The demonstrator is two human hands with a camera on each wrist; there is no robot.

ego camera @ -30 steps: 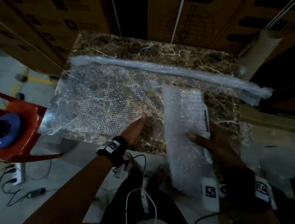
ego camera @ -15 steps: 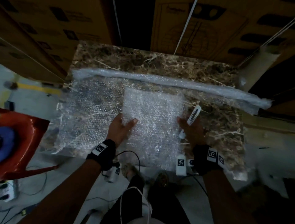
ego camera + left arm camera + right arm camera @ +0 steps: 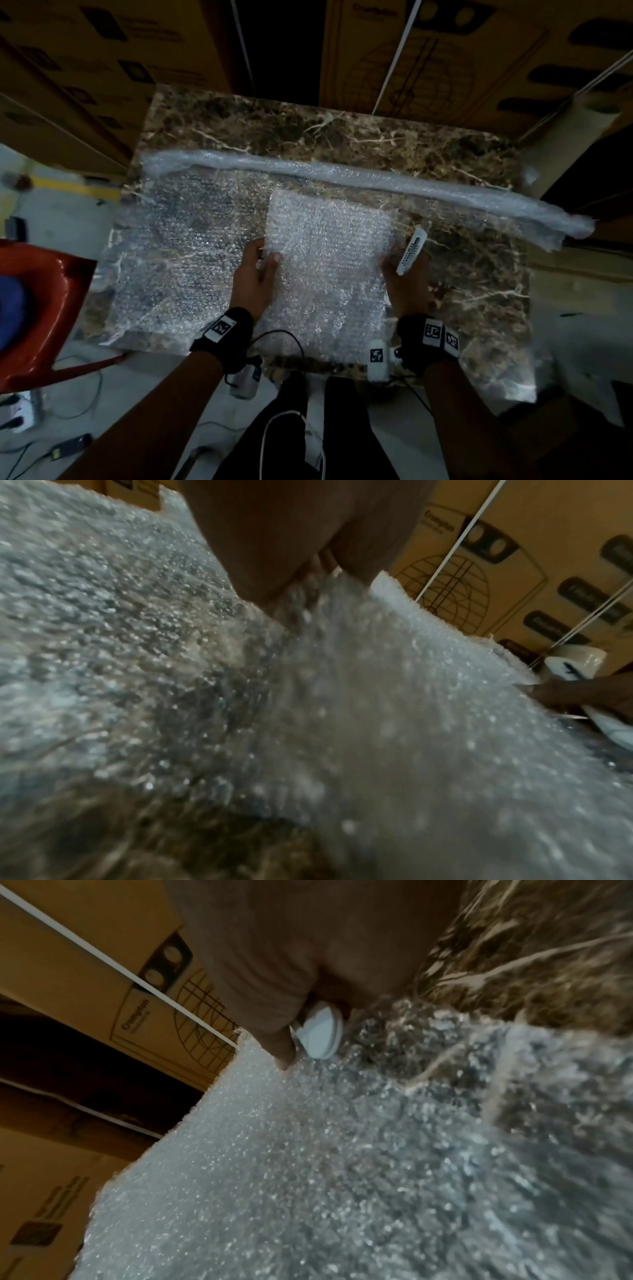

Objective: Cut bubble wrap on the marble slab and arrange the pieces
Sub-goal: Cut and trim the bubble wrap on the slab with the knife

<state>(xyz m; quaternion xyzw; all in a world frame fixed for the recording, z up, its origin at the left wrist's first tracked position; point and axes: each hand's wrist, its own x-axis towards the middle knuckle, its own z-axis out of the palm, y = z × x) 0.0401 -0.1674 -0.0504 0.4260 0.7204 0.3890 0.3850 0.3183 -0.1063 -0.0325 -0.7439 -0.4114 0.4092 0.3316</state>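
Observation:
A cut bubble wrap piece [image 3: 329, 267] lies in the middle of the brown marble slab [image 3: 342, 137], on top of a wider spread sheet [image 3: 181, 246]. My left hand [image 3: 260, 263] pinches the piece's left edge, thumb on top. My right hand [image 3: 394, 270] is at its right edge, thumb on the wrap, and grips a white cutter [image 3: 412, 250] that points away from me. The left wrist view shows the piece [image 3: 428, 696] with my right hand [image 3: 582, 696] beyond it. In the right wrist view, the cutter's butt [image 3: 320, 1031] shows under the palm. The bubble wrap roll [image 3: 342, 174] lies along the far side.
Cardboard boxes [image 3: 445, 51] stand right behind the slab. A cream tube [image 3: 565, 144] leans at the far right corner. A red chair [image 3: 41, 308] is close to the slab's left edge. Cables [image 3: 68, 445] lie on the floor near my legs.
The cut piece has moved from the slab's near right edge to the middle. My left hand left the spread sheet and took the piece's left edge; my right hand stays on its right edge.

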